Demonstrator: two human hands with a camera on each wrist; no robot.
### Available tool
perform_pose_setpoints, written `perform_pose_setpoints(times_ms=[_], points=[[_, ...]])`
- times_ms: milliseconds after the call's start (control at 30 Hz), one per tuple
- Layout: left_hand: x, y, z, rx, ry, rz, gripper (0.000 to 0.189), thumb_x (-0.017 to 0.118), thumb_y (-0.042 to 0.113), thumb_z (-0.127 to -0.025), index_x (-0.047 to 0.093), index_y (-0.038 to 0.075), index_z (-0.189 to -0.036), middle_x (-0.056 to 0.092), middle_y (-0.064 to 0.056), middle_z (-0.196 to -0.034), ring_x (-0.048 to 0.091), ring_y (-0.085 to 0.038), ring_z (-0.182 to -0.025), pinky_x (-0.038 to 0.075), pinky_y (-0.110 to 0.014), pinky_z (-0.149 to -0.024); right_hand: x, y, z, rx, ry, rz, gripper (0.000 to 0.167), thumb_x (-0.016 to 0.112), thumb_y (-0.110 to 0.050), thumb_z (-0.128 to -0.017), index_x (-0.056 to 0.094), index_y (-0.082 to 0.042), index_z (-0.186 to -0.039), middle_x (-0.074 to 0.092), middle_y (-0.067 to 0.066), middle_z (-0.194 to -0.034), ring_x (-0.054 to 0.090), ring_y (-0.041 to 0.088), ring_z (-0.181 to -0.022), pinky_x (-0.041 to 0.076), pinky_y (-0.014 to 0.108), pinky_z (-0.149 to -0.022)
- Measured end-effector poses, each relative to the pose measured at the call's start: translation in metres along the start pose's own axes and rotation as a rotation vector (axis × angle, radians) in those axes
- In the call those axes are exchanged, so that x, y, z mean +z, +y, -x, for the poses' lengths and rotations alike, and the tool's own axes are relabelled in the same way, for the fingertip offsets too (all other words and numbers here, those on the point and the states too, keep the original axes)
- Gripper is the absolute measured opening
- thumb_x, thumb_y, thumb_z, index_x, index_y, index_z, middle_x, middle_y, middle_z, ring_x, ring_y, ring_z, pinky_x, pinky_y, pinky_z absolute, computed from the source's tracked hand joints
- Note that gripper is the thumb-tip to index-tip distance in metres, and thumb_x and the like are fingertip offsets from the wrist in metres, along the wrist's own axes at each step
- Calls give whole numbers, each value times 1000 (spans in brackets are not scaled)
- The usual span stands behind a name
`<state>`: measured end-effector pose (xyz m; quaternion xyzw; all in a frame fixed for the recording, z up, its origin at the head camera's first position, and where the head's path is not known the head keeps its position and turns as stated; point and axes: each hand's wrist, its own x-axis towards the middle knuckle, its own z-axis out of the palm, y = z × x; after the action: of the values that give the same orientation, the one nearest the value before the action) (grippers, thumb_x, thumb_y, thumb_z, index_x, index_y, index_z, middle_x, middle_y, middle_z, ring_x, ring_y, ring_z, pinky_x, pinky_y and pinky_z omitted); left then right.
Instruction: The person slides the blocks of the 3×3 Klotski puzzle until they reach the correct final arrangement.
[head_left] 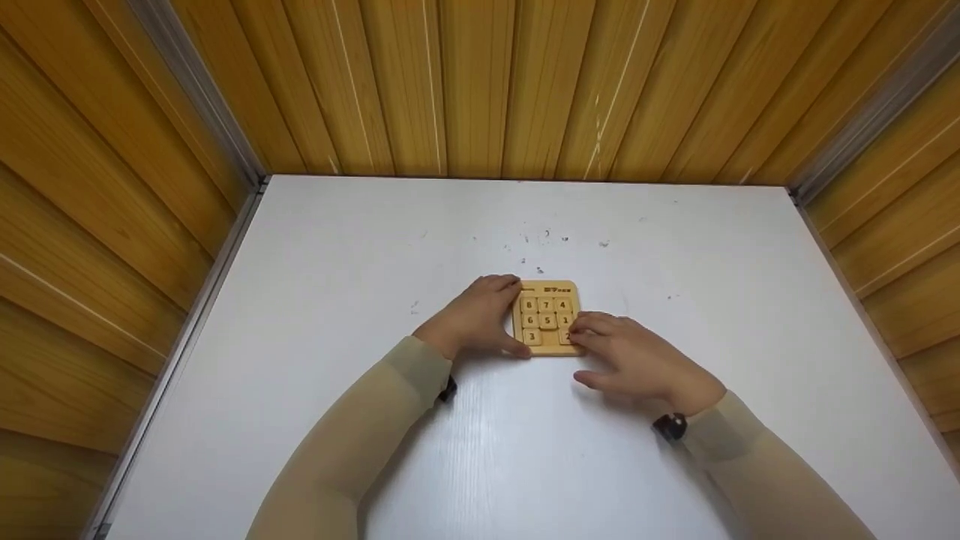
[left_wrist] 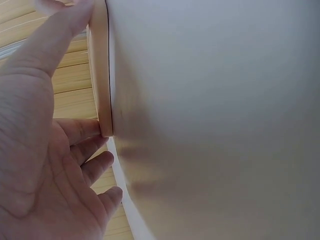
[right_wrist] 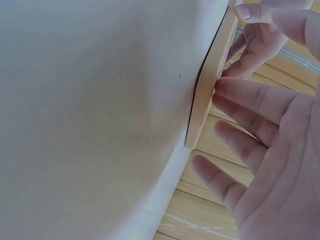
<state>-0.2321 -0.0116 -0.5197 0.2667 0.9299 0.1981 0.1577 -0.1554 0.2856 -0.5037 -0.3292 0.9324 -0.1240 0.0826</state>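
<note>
A wooden sliding number puzzle (head_left: 555, 350) lies flat on the white table, seen in the head view. Its rows read 8, 7, 4, then 6, 5, 1, then 3, a gap, and 2. My left hand (head_left: 482, 316) grips the board's left side, thumb at the lower corner and fingers at the upper one. At the right side, my right hand (head_left: 637, 356) touches the 2 tile (head_left: 566, 337) with extended fingertips, its thumb held apart from the board. Both wrist views show the board edge-on (left_wrist: 101, 75), (right_wrist: 207, 95), its tiles hidden.
The white table (head_left: 360, 247) has small dark marks beyond the puzzle. Yellow wood-patterned panels (head_left: 480, 90) rise behind it and on both sides. Each wrist carries a black device, such as the one on the right wrist (head_left: 670, 427).
</note>
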Motion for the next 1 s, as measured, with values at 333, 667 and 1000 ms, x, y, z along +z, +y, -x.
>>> perform_pose_setpoints(times_ms=[333,667,1000], points=[[-2,1,2,6,2,-6,126,97,63,-83,34,7,-178,34,-6,-187,28,-27,-176,22,-38,-147,0,-19,-11,-56,-34,-6,69,76,-47,-104,66,-6,-158,60,9,-168,47,38,-166,40,60,-138],[-1,-1,2,21,-4,-6,129,96,65,-83,32,6,-178,33,-8,-187,28,-29,-176,21,-40,-148,7,-27,-20,-76,-82,8,77,73,-53,-105,59,-9,-165,53,8,-176,38,39,-172,33,62,-142],[-2,-3,0,45,2,-17,130,95,68,-83,32,7,-179,34,-8,-187,29,-30,-175,22,-41,-148,8,-26,-21,-80,-71,29,73,72,-52,-105,60,-10,-164,54,5,-175,37,36,-173,33,62,-141]])
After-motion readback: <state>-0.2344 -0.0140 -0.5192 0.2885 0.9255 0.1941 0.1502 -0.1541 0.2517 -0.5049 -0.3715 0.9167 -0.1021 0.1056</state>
